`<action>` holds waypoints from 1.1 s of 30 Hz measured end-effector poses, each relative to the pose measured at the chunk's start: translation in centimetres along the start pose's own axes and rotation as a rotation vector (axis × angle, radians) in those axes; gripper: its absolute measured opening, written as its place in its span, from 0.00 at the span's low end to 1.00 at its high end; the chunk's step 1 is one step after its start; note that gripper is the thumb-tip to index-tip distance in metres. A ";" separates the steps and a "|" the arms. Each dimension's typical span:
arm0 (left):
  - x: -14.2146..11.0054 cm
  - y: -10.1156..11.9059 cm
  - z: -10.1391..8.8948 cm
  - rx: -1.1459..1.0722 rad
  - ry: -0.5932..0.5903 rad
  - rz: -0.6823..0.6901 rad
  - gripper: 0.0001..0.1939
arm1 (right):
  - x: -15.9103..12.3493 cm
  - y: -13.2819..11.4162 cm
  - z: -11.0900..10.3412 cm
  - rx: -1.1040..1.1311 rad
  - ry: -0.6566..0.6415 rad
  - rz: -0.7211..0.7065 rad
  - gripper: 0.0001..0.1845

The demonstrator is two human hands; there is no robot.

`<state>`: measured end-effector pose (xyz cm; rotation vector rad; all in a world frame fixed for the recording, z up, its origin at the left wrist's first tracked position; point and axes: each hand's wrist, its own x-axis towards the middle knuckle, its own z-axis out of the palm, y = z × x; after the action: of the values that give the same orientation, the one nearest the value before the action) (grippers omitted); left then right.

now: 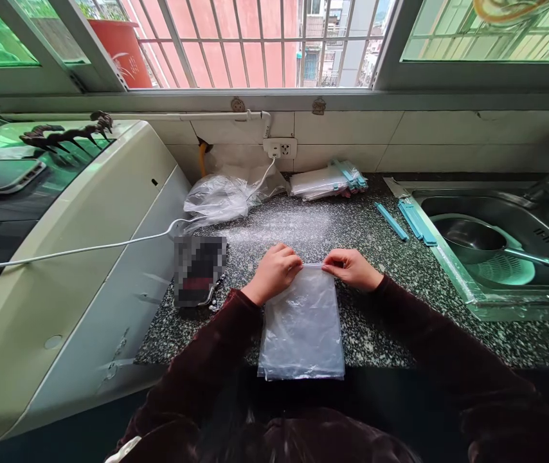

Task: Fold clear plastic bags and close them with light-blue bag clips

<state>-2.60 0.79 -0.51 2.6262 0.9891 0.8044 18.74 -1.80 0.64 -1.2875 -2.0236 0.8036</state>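
Observation:
A clear plastic bag (303,328) lies flat on the speckled counter, its lower end hanging a little past the front edge. My left hand (277,270) pinches the bag's top edge near its left corner. At the right corner of that same edge, my right hand (351,268) is closed with thumb and fingertips on it. The top edge runs as a narrow strip between the two hands. Light blue strips (414,222) lie to the right, beside the sink. Behind my hands rests a stack of clear bags with blue strips (330,180).
A phone-like, blurred-out object (200,270) lies left of my hands. Crumpled clear plastic (219,196) sits near the wall socket (280,148). A white cable (86,249) crosses the pale appliance (110,212) at left. The sink (452,199) at right holds a pan (467,239).

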 end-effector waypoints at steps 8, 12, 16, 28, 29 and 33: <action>-0.2 -0.1 -0.3 0.072 0.114 -0.012 0.12 | -0.2 -0.5 0.0 0.039 -0.001 0.167 0.19; -0.2 -0.2 -0.5 0.122 0.158 -0.041 0.12 | -0.4 -0.5 0.8 0.047 -0.150 0.243 0.20; -0.2 -0.5 -0.4 0.154 0.201 -0.059 0.12 | -0.5 -0.6 1.4 0.005 -0.118 0.271 0.18; -0.2 -0.9 -1.1 0.095 0.267 -0.067 0.12 | -1.4 -1.8 1.7 -0.112 -0.327 0.341 0.10; -0.2 -0.9 -1.0 0.090 0.271 -0.050 0.12 | -1.4 -1.7 1.5 -0.075 -0.326 0.324 0.10; -0.2 -0.6 -0.7 0.060 0.266 0.031 0.12 | -0.8 -1.0 0.7 0.157 -0.179 0.237 0.14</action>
<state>-3.46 1.16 -0.23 2.6377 1.0542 1.1726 17.90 -3.03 0.82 -1.4238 -1.9189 1.2016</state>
